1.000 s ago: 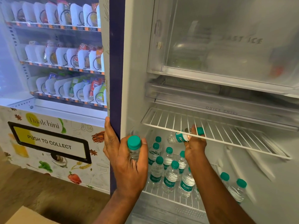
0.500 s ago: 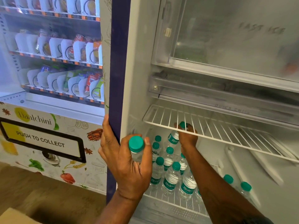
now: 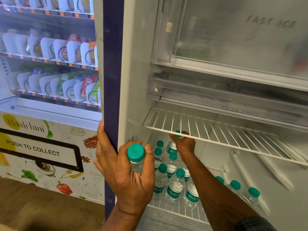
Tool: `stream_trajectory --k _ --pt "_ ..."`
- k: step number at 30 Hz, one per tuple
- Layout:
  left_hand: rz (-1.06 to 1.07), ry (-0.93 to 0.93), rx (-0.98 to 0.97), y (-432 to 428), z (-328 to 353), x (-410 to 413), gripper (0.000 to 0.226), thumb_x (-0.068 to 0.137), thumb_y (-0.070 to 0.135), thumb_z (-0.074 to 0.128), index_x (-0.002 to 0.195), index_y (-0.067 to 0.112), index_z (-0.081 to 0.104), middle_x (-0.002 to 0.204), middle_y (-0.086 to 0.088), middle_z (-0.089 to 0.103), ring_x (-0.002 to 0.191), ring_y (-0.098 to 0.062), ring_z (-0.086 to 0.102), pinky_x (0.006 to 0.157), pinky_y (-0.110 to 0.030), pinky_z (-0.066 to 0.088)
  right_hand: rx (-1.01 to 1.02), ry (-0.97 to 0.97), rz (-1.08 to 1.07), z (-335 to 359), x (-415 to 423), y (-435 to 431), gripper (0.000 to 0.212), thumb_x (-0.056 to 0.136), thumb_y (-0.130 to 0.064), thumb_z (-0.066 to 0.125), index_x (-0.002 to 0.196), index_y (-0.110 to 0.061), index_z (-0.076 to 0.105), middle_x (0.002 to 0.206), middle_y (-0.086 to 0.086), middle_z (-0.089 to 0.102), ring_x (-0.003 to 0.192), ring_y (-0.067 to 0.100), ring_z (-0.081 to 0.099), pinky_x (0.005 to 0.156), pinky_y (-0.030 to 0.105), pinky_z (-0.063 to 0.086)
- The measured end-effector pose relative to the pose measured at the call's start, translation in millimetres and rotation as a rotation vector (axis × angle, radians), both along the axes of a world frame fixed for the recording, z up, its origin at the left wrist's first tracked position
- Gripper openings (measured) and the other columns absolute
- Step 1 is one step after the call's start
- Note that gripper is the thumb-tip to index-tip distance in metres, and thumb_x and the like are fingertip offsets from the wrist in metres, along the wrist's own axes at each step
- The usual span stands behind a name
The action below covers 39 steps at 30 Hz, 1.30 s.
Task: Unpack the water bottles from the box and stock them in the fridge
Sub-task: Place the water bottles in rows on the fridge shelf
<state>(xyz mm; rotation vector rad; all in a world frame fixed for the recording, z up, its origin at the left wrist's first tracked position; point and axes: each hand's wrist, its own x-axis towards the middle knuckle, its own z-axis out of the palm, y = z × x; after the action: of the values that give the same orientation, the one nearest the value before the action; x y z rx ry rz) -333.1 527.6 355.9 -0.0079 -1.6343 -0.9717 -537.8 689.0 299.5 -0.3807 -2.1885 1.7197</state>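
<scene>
While right hand [image 3: 184, 144] places, left hand [image 3: 126, 177]: grips spare bottle [image 3: 135, 157] below-left of wire shelf [image 3: 216, 130], ready next.
right hand: pinches second bottle [image 3: 171, 147] by cap, just under wire shelf, likely to lower it in.
stocked bottles [image 3: 175, 185]: upright below wire shelf.

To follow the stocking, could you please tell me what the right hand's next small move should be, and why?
Probably lower the bottle that the right hand grips near its cap until it stands at the back of the upright bottles on the lower shelf, then release; it hangs just under the wire shelf, seemingly not yet set down.
</scene>
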Motion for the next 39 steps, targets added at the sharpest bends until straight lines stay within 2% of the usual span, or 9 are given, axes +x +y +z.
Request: stream_trajectory --k 3,7,11,13,18,21,26,31,39 --pt "0.002 0.0 0.004 0 -1 0 0.033 0.097 0.036 0.061 0.102 0.005 0.07 0.162 -0.025 0.032 0.145 -0.039 0.038 0.098 -0.067 0.041 0.052 -0.011 0.008 -3 -7 0 0.056 0.074 -0.038 0.085 0.12 -0.014 0.065 0.117 0.005 0.066 0.099 0.021 0.065 0.069 0.02 0.049" --pt "-0.006 0.012 0.0 0 -1 0 0.027 0.099 0.039 0.059 0.108 0.014 0.064 0.162 -0.025 0.031 0.144 -0.038 0.039 0.097 -0.067 0.042 0.118 -0.039 0.031 -3 -10 -1 0.033 0.076 -0.03 0.084 0.098 -0.015 0.064 0.103 0.004 0.069 0.087 0.018 0.064 0.073 0.025 0.049" --pt "-0.018 0.03 0.0 1 1 0 0.025 0.101 0.042 0.057 0.112 0.019 0.06 0.162 -0.024 0.032 0.144 -0.041 0.04 0.103 -0.06 0.042 0.178 -0.096 0.039 -8 -16 -3 0.05 0.076 -0.034 0.083 0.116 -0.013 0.06 0.111 0.002 0.066 0.091 0.018 0.061 0.077 0.027 0.049" --pt "-0.019 0.035 0.0 0 1 0 0.025 0.101 0.042 0.056 0.112 0.02 0.06 0.162 -0.024 0.032 0.143 -0.042 0.04 0.104 -0.055 0.042 0.244 -0.114 0.037 -12 -20 -5 0.053 0.075 -0.036 0.083 0.117 -0.014 0.059 0.116 0.004 0.065 0.097 0.021 0.063 0.079 0.028 0.05" --pt "-0.003 0.021 0.0 0 1 0 0.025 0.101 0.044 0.055 0.112 0.021 0.06 0.162 -0.025 0.033 0.143 -0.043 0.04 0.1 -0.068 0.04 0.347 -0.139 0.059 -14 -25 -9 0.047 0.08 -0.033 0.079 0.116 -0.013 0.056 0.119 0.007 0.062 0.102 0.024 0.061 0.078 0.027 0.046" --pt "0.001 0.025 -0.012 0 1 0 0.025 0.101 0.042 0.056 0.111 0.02 0.06 0.161 -0.025 0.033 0.143 -0.043 0.04 0.099 -0.068 0.04 0.371 -0.184 0.074 -13 -28 -9 0.051 0.082 -0.03 0.078 0.123 -0.013 0.054 0.123 0.007 0.061 0.109 0.026 0.061 0.078 0.025 0.044" --pt "0.0 0.024 -0.012 -1 0 0 0.023 0.099 0.039 0.059 0.111 0.02 0.06 0.161 -0.026 0.033 0.143 -0.043 0.04 0.098 -0.069 0.041 0.435 -0.248 0.086 -16 -31 -7 0.047 0.082 -0.028 0.077 0.121 -0.012 0.056 0.12 0.007 0.063 0.103 0.024 0.063 0.074 0.024 0.044" --pt "-0.009 0.03 -0.001 0 0 -1 0.023 0.1 0.04 0.058 0.112 0.021 0.06 0.162 -0.024 0.033 0.145 -0.035 0.039 0.099 -0.066 0.043 0.551 -0.306 0.117 -20 -36 -7 0.043 0.081 -0.031 0.078 0.114 -0.01 0.058 0.112 0.008 0.065 0.088 0.02 0.061 0.071 0.026 0.048" --pt "0.006 0.03 0.0 1 -1 -1 0.02 0.099 0.038 0.059 0.111 0.021 0.059 0.16 -0.028 0.034 0.144 -0.037 0.04 0.099 -0.069 0.041 0.716 -0.347 0.135 -13 -35 -3 0.048 0.079 -0.044 0.077 0.111 -0.015 0.057 0.1 0.001 0.06 0.087 0.019 0.06 0.068 0.027 0.044"
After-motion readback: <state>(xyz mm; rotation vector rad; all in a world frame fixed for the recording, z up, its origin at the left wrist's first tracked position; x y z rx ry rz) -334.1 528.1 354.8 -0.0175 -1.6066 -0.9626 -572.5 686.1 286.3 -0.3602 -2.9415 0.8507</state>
